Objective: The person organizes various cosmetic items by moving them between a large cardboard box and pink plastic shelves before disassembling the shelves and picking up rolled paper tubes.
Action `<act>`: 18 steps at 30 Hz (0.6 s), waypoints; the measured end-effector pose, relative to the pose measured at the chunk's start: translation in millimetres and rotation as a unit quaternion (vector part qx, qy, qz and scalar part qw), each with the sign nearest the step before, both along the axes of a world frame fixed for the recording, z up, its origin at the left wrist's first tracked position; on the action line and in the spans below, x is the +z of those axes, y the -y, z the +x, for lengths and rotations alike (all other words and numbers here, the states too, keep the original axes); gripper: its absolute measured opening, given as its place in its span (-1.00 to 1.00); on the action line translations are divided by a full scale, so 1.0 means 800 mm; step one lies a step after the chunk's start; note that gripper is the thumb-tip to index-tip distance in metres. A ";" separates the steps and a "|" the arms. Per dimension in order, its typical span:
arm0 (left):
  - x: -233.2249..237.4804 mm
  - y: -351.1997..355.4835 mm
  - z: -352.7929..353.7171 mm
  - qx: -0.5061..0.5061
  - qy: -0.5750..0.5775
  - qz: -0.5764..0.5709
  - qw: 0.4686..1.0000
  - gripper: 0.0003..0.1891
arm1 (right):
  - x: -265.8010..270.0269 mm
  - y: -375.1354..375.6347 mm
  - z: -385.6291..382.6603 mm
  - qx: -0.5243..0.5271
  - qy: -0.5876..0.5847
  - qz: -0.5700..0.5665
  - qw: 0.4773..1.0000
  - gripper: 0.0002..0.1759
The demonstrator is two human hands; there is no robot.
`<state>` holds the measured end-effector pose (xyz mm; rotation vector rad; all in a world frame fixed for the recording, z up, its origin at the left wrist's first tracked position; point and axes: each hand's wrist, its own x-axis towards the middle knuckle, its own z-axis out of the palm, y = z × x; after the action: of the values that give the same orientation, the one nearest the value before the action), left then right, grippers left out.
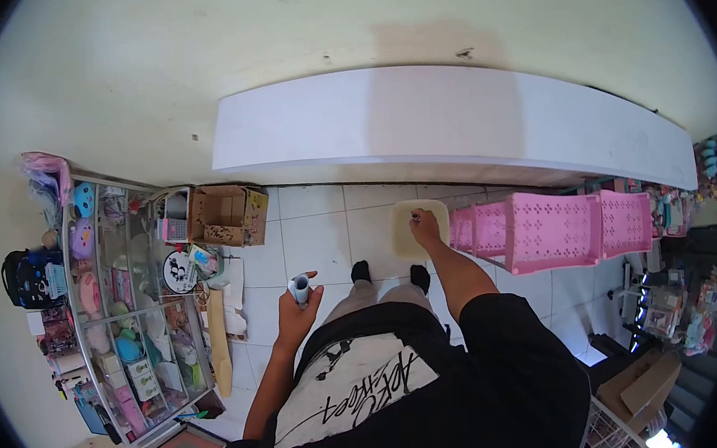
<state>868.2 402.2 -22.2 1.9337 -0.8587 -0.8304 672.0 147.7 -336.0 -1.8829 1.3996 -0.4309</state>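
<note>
My left hand (296, 310) is wrapped round a small pale blue-grey tube-shaped thing (300, 289) with a dark round end facing up. It is held out to the left of my body, over the tiled floor. My right arm reaches forward, and my right hand (427, 226) is over a cream square tub (404, 250) on the floor. The fingers are closed around something small and dark at their tips; I cannot tell what it is.
A long white shelf (300, 127) runs along the wall ahead. Pink plastic racks (554, 230) stand right of the tub. On the left are a cardboard box (225, 213) and a glass display cabinet (135, 326) full of goods. An open carton (641, 391) sits at the lower right.
</note>
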 end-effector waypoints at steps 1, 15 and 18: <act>0.001 -0.003 0.006 0.010 -0.006 0.009 1.000 -0.73 | -0.005 0.004 0.005 -0.008 -0.009 -0.005 1.000 -0.76; -0.026 0.025 0.032 -0.068 -0.015 0.061 0.996 -0.72 | 0.030 0.013 0.015 -0.029 0.084 0.129 0.988 -0.73; -0.033 0.050 0.019 -0.106 -0.014 0.015 0.994 -0.72 | 0.171 0.004 0.027 0.043 0.222 0.320 0.920 -0.66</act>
<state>883.5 362.3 -48.8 1.8742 -1.0529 -0.9965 693.9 144.2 -199.3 -1.2078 0.9832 -0.2828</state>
